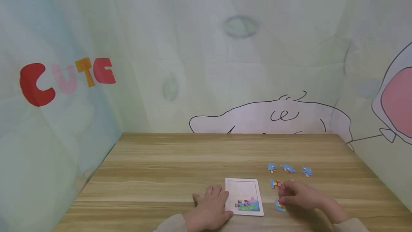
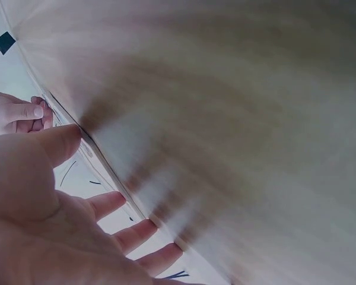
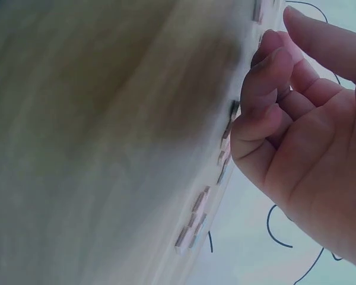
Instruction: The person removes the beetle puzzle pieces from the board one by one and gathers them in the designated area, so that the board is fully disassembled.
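Note:
My left hand (image 1: 210, 207) lies with fingers spread on the table, its thumb and fingertips at the left edge of a white puzzle board (image 1: 241, 189). Joined jigsaw pieces (image 1: 249, 205) with a green and blue picture fill the board's lower right part. To the right of the board my right hand (image 1: 302, 194) hovers low, thumb and index tips apart, right over a blue and green jigsaw piece (image 1: 280, 207). Another piece (image 1: 275, 184), red and yellow, lies just beyond the fingertips. In the right wrist view the fingers (image 3: 264, 89) are bent and nothing shows between them and the thumb.
Loose jigsaw pieces lie in a back row: one on the left (image 1: 271, 167), one in the middle (image 1: 288, 168) and one on the right (image 1: 307, 171). My right hand partly covers others. A wooden table (image 1: 161, 167) meets a printed cloth backdrop (image 1: 199, 63) behind.

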Demonstrator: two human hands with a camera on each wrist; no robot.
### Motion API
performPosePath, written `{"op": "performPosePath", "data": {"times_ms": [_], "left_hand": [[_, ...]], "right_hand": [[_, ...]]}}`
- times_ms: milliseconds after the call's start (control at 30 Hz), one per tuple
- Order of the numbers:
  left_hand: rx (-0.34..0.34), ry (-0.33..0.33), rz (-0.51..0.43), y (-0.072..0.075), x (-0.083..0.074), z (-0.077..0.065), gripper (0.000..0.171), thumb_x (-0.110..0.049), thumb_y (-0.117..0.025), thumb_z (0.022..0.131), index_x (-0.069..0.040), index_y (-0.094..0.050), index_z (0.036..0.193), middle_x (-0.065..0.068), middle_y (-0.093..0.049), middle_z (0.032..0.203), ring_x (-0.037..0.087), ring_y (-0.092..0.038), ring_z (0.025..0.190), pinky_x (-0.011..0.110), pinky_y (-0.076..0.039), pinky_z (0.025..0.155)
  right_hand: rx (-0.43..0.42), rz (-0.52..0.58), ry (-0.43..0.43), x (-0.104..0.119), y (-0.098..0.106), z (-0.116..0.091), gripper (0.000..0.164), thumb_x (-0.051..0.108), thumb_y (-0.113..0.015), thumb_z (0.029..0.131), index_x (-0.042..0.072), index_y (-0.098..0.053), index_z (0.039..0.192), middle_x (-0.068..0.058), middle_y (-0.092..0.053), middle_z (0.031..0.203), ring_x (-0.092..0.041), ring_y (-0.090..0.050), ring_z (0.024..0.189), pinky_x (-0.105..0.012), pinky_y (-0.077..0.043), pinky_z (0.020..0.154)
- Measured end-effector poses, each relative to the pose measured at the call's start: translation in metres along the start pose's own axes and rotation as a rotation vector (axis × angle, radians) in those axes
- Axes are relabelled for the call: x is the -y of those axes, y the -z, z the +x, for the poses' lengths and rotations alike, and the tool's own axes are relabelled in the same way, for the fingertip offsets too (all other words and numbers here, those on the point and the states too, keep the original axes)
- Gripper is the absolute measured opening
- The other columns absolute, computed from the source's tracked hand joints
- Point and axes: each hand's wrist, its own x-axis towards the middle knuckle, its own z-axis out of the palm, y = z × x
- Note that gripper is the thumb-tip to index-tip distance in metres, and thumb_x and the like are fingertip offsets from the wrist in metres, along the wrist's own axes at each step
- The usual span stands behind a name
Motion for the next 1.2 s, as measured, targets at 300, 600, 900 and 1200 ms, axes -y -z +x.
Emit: {"op": "performPosePath", "data": {"times_ms": [300,600,900,1200], "left_hand": [[-0.005,-0.009,0.011,0.000,0.000,0.000,0.058,-0.052,-0.061,0.087,-0.014,-0.054,0.131,0.012,-0.045,0.138,0.036,-0.039,0.127,0.081,-0.029,0.080],[-0.011,-0.011,0.022,0.000,0.000,0.001,0.059,-0.053,-0.061,0.087,-0.014,-0.054,0.130,0.012,-0.045,0.138,0.035,-0.039,0.127,0.081,-0.030,0.080],[-0.008,-0.009,0.017,0.000,0.000,0.000,0.059,-0.052,-0.061,0.087,-0.013,-0.054,0.132,0.013,-0.045,0.138,0.035,-0.039,0.127,0.081,-0.029,0.080],[-0.019,-0.003,0.026,-0.001,-0.001,0.000,0.059,-0.053,-0.061,0.087,-0.014,-0.054,0.131,0.012,-0.045,0.138,0.034,-0.039,0.127,0.081,-0.030,0.081]], "right_hand": [[0.008,0.020,0.033,0.009,0.006,0.005,0.014,0.016,-0.064,0.092,0.005,-0.056,0.093,0.009,-0.052,0.080,0.001,-0.046,0.072,-0.021,-0.043,0.061],[-0.006,-0.061,0.082,0.034,0.003,0.018,0.015,0.016,-0.065,0.091,0.006,-0.059,0.101,0.011,-0.055,0.080,0.002,-0.049,0.071,-0.022,-0.045,0.061],[0.034,-0.027,0.091,0.052,-0.010,0.035,0.018,0.019,-0.066,0.091,0.006,-0.060,0.102,0.009,-0.056,0.086,-0.001,-0.053,0.075,-0.022,-0.048,0.064],[0.069,-0.032,0.057,0.064,-0.024,0.051,0.017,0.016,-0.070,0.087,0.009,-0.061,0.100,0.009,-0.057,0.087,-0.003,-0.053,0.076,-0.022,-0.047,0.064]]}}
